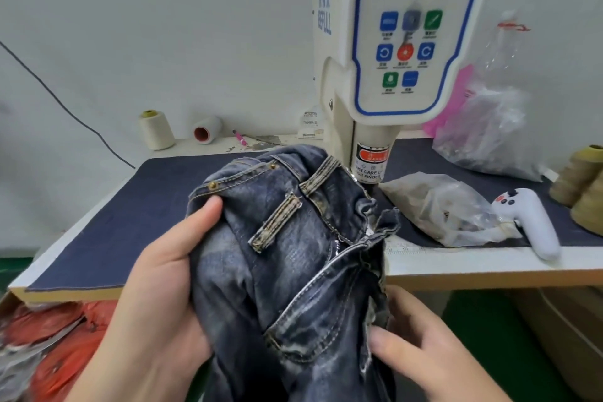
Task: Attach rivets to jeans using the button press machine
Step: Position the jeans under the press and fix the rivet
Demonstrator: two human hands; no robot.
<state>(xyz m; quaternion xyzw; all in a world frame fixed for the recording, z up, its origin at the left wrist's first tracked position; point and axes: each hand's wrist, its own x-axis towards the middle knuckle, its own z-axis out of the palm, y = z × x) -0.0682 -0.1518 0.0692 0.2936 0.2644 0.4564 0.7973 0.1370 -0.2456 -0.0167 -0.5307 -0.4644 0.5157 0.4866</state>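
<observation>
Jeans [293,254] bunched between both grips – left hand [163,287] clamping the waistband side, thumb just below a set rivet [212,185]; right hand [421,346] pinching the fly edge. Lifted just short of the button press machine [391,42] – likely finding the next rivet spot.

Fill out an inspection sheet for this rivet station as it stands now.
Surface: white worktable under a dark blue denim mat.
Job's things: faded blue jeans, two brass rivets on the pocket edge; cream button press machine behind.
Clutter: clear plastic bags, cream thread cones, white handheld controller, pink pen.
Grippers: left hand and right hand both grip the jeans.
Cables: dark cable along the wall.
Surroundings: orange bags below the table.
</observation>
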